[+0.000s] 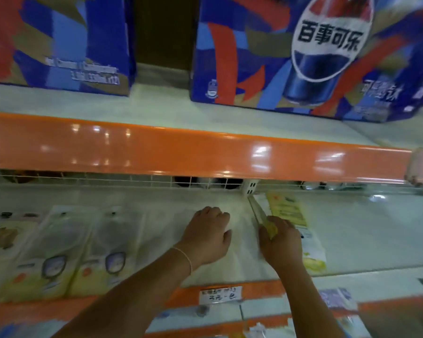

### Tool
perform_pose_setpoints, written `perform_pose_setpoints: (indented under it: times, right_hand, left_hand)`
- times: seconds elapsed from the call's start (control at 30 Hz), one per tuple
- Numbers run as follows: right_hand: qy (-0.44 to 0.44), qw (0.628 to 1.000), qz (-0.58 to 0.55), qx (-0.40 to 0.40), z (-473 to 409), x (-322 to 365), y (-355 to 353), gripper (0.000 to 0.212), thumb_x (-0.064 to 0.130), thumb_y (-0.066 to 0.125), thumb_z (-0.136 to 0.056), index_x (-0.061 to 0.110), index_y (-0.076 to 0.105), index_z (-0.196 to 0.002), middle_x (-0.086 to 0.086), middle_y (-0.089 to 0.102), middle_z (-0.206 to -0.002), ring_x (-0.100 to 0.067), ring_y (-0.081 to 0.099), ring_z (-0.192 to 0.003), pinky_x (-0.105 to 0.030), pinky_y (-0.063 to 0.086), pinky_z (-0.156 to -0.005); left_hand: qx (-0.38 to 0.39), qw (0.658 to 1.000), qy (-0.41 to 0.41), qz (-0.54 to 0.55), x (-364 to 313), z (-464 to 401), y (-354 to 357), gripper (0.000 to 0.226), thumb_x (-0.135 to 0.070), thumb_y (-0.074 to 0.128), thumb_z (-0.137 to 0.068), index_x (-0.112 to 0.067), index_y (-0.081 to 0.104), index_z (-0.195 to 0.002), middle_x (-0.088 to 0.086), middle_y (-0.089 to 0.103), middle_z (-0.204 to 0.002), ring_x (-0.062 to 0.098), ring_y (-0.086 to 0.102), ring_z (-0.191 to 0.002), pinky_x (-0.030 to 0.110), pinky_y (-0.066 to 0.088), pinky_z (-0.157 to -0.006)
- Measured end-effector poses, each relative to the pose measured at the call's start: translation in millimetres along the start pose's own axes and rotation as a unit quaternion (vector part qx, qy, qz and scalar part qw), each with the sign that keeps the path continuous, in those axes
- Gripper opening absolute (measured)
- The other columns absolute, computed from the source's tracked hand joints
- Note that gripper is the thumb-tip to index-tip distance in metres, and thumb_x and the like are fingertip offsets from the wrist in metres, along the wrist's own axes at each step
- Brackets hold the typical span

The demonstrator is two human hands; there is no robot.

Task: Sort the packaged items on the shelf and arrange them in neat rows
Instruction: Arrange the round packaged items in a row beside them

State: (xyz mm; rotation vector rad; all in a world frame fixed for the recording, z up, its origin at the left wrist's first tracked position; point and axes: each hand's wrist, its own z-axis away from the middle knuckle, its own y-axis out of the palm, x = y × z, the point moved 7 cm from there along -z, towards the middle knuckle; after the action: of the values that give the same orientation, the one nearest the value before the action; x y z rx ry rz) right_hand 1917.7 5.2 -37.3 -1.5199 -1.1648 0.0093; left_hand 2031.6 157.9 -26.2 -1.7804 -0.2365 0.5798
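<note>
Flat clear-and-yellow packaged items lie in rows on the white middle shelf (352, 240). One row (100, 254) lies left of my hands, with another packet (47, 252) beside it. My left hand (206, 236) rests knuckles-up on the bare shelf, fingers curled under and holding nothing that I can see. My right hand (280, 242) grips the near end of a thin yellow packet (260, 214) held on edge. Just right of it lies a flat yellow-and-white packet (288, 209).
An orange shelf lip (181, 152) overhangs close above, with a white wire fence (132, 179) behind. Blue cola cartons (291, 57) stand on the upper shelf. A handwritten price tag (220, 294) sits on the front rail, with more packets (337, 301) below.
</note>
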Motion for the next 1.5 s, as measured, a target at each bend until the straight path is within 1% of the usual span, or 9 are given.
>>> perform_pose_setpoints:
  times: [0.23,0.6,0.7,0.8,0.9,1.03,1.27,1.37,1.5]
  right_hand:
    - [0.150,0.962,0.173,0.146,-20,-93,7,0.078,0.063,0.054,-0.077,0.030,0.032,-0.144,-0.009,0.034,-0.149,-0.038,0.030,-0.134,-0.049,0.028,-0.110]
    - [0.095,0.977,0.157,0.107,-13,-86,3,0.044,0.056,0.048,-0.083,0.047,0.055,-0.126,0.004,0.043,-0.145,-0.029,0.041,-0.127,-0.043,0.026,-0.110]
    - [0.094,0.986,0.105,0.084,-7,-82,0,0.039,0.044,0.064,-0.079,0.046,0.064,-0.118,0.003,0.043,-0.148,-0.031,0.037,-0.129,-0.043,0.026,-0.110]
    - [0.088,0.990,0.070,0.085,-4,-72,0,0.041,0.036,0.069,-0.075,0.045,0.065,-0.115,0.004,0.040,-0.149,-0.031,0.035,-0.131,-0.043,0.026,-0.109]
    - [0.078,0.991,0.034,0.105,4,-60,4,0.050,0.041,0.071,-0.069,0.045,0.063,-0.118,0.005,0.036,-0.150,-0.028,0.038,-0.132,-0.043,0.025,-0.107]
    - [0.034,0.996,0.003,0.079,19,-26,7,0.054,0.057,0.067,-0.045,0.043,0.073,-0.096,0.001,0.060,-0.130,-0.034,0.058,-0.110,-0.049,0.043,-0.092]
    - [-0.094,0.980,-0.174,0.023,47,27,0,0.060,0.077,0.056,-0.069,0.030,0.074,-0.102,0.002,0.060,-0.129,-0.012,0.061,-0.107,-0.033,0.057,-0.081]
    - [-0.117,0.963,-0.243,-0.023,48,35,-7,0.018,0.041,0.058,-0.090,0.043,0.067,-0.105,0.015,0.059,-0.124,0.003,0.061,-0.100,-0.010,0.052,-0.074]
    - [-0.064,0.945,-0.300,0.115,51,47,23,0.073,0.001,0.067,-0.083,0.061,0.051,-0.121,0.011,0.055,-0.132,0.004,0.064,-0.094,-0.011,0.053,-0.071]
  left_hand:
    - [0.070,0.997,0.003,0.011,-64,-37,40,0.037,-0.031,0.040,-0.097,-0.011,0.049,-0.128,0.009,0.051,-0.126,0.026,0.044,-0.117,0.040,0.039,-0.100]
    - [0.099,0.982,-0.082,0.136,-73,-53,73,0.039,-0.034,0.041,-0.098,-0.014,0.050,-0.130,0.004,0.053,-0.126,0.021,0.048,-0.118,0.033,0.042,-0.100]
    - [0.055,0.967,-0.124,0.215,-73,-55,72,0.027,-0.032,0.043,-0.097,-0.011,0.060,-0.101,0.005,0.061,-0.097,0.020,0.057,-0.092,0.038,0.049,-0.089]
    - [0.058,0.910,-0.232,0.338,-63,-52,80,0.029,-0.038,0.047,-0.094,-0.014,0.063,-0.098,0.004,0.066,-0.094,0.018,0.062,-0.083,0.033,0.054,-0.075]
    - [0.056,0.795,-0.332,0.504,-56,-46,92,0.042,-0.051,0.056,-0.077,-0.015,0.068,-0.095,0.012,0.072,-0.092,0.027,0.068,-0.087,0.044,0.057,-0.082]
    - [0.003,0.673,-0.395,0.625,-49,-40,91,0.026,-0.019,0.060,-0.082,-0.003,0.067,-0.102,0.022,0.071,-0.095,0.037,0.069,-0.091,0.046,0.057,-0.081]
    - [-0.092,0.712,-0.375,0.586,-6,-6,29,0.021,-0.006,0.049,-0.090,-0.011,0.067,-0.099,0.013,0.073,-0.098,0.023,0.069,-0.083,0.031,0.055,-0.068]
    - [-0.082,0.754,-0.370,0.536,29,22,6,0.030,-0.012,0.052,-0.094,-0.018,0.058,-0.122,0.005,0.067,-0.115,0.021,0.064,-0.094,0.040,0.051,-0.078]
    - [-0.087,0.725,-0.386,0.563,64,67,-14,0.067,-0.017,0.061,-0.089,-0.040,0.031,-0.144,-0.002,0.052,-0.131,0.015,0.057,-0.099,0.040,0.051,-0.084]
